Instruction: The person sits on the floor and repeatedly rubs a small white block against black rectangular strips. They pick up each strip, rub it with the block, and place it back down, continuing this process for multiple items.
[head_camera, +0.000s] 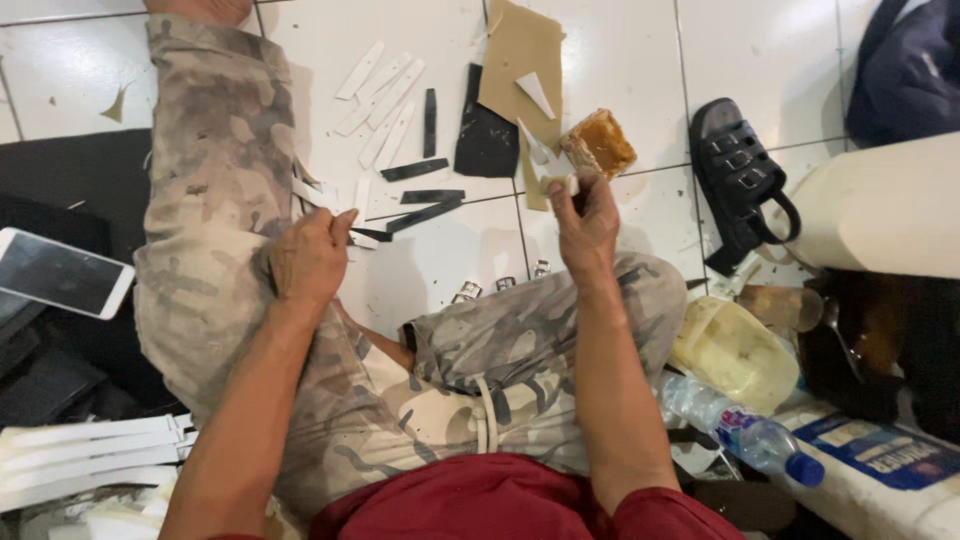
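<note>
1. Left hand (310, 262) pinches a white strip (362, 238) against the knee.
2. Right hand (585, 225) is closed on a brush (552, 170), above the floor tiles (620, 60), beside the glue tin (600, 143).

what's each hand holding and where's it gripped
The right hand pinches a small white brush-like tool by its lower end, near the glue tub. The left hand grips a dark strip by its near end.
</note>
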